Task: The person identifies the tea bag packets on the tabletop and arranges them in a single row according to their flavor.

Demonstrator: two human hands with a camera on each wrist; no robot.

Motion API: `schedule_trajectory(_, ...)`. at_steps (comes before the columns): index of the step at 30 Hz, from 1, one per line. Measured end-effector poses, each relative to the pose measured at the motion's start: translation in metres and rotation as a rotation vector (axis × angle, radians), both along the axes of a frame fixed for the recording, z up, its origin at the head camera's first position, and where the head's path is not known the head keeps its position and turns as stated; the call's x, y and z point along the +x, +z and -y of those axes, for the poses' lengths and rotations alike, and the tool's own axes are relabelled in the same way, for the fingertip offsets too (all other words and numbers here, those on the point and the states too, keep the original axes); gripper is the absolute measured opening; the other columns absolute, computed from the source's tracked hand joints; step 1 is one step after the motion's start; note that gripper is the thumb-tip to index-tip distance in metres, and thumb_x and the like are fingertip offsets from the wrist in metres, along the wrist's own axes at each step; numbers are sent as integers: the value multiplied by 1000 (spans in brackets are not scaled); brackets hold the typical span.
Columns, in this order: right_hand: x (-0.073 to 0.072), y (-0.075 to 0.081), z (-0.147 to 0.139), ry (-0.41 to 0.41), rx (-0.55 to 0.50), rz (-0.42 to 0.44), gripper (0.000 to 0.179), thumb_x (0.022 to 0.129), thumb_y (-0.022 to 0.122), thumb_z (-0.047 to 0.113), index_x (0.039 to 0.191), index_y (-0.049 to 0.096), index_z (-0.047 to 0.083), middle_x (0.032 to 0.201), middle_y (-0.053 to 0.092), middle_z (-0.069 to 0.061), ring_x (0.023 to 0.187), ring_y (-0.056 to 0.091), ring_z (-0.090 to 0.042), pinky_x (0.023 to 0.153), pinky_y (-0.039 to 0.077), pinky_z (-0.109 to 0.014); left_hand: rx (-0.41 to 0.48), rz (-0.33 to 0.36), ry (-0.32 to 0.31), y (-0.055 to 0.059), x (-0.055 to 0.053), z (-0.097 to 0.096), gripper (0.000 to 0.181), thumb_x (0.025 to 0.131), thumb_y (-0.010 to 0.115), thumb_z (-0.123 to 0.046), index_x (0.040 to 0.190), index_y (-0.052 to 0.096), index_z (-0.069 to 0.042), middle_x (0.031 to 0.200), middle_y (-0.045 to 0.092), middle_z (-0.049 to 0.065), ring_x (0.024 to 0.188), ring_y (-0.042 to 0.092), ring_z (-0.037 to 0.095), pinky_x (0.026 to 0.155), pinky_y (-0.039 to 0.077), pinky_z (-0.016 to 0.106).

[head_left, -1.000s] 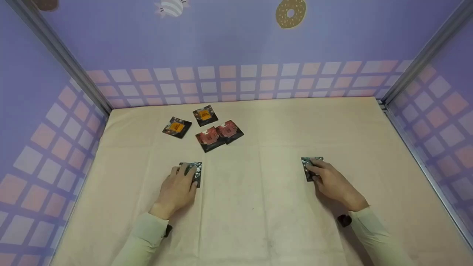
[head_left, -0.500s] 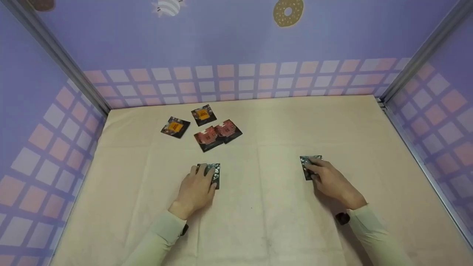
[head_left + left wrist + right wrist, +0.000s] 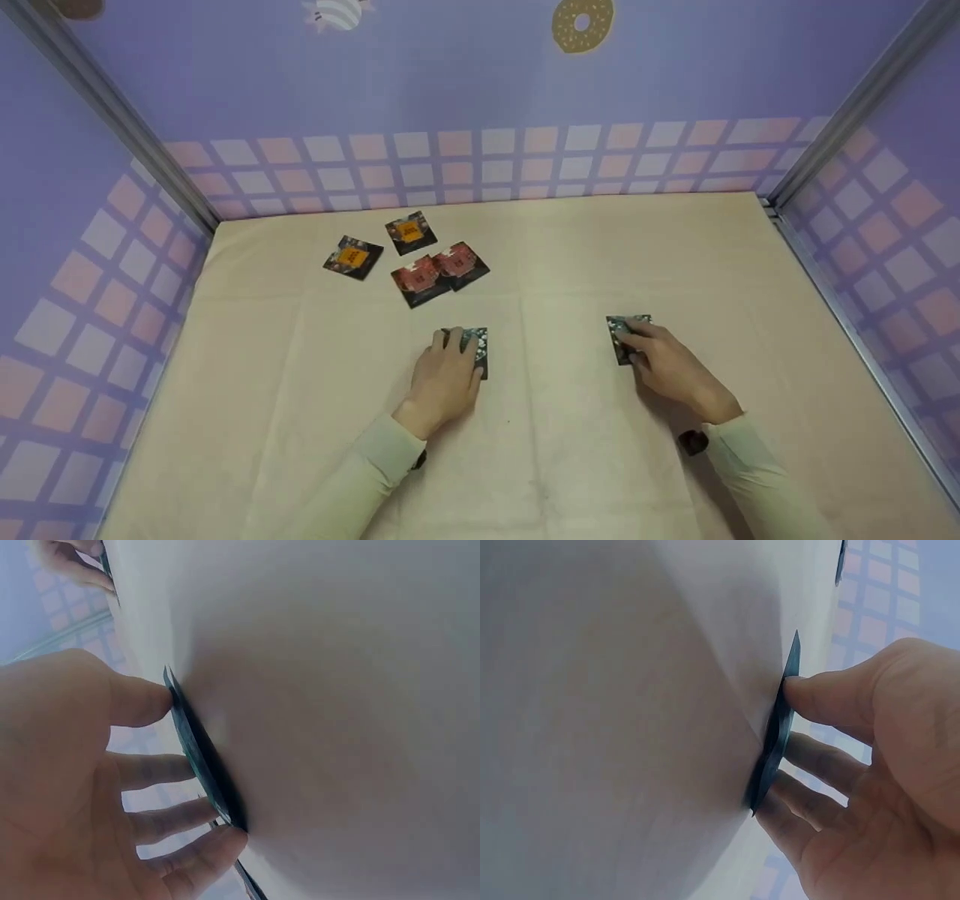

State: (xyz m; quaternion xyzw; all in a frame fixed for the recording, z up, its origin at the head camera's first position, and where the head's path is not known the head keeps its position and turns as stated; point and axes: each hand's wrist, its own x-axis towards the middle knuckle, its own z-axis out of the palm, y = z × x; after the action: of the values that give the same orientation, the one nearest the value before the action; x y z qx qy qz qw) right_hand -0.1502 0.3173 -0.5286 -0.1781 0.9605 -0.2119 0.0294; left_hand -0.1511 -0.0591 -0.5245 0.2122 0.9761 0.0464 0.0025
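My left hand (image 3: 444, 382) grips a small flat square packet (image 3: 482, 349), dark green with a pale floral print, near the middle of the table. In the left wrist view the thumb is at one edge of this packet (image 3: 196, 741) and the fingers reach over to the opposite side, close over the cloth. To the right, my right hand (image 3: 671, 367) holds a matching green packet (image 3: 616, 328) by its edges. The right wrist view has that packet (image 3: 782, 720) slightly buckled between thumb and fingers. Each hand covers part of its packet.
Two dark packets with red prints, a left one (image 3: 420, 281) and a right one (image 3: 461, 264), overlap at the back. Two with orange labels, a near one (image 3: 353, 258) and a far one (image 3: 411, 232), lie behind. Cream cloth (image 3: 570, 450) covers the table; panels (image 3: 480, 82) enclose it.
The left hand has slid to the right with its green packet, from the left part of the table to near the middle. The right hand has stayed in place.
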Motion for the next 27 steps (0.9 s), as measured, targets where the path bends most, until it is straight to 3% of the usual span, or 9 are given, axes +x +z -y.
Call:
schedule_trajectory(15, 0, -1, 2, -6, -2, 17, 44, 102, 59, -7, 147, 59, -8, 158, 46, -34, 142, 48, -58, 114, 44, -68, -152, -17, -28, 1, 0, -62, 55, 110, 55, -39, 154, 56, -6, 154, 55, 21, 140, 53, 39, 105, 58, 40)
schedule_trajectory(27, -1, 0, 3, -33, -12, 46, 46, 103, 59, -6, 149, 58, -6, 161, 44, -33, 145, 44, -59, 115, 43, -67, -185, -30, -39, 0, -4, -99, 56, 111, 52, -44, 153, 56, -7, 150, 56, 18, 139, 54, 36, 106, 57, 39)
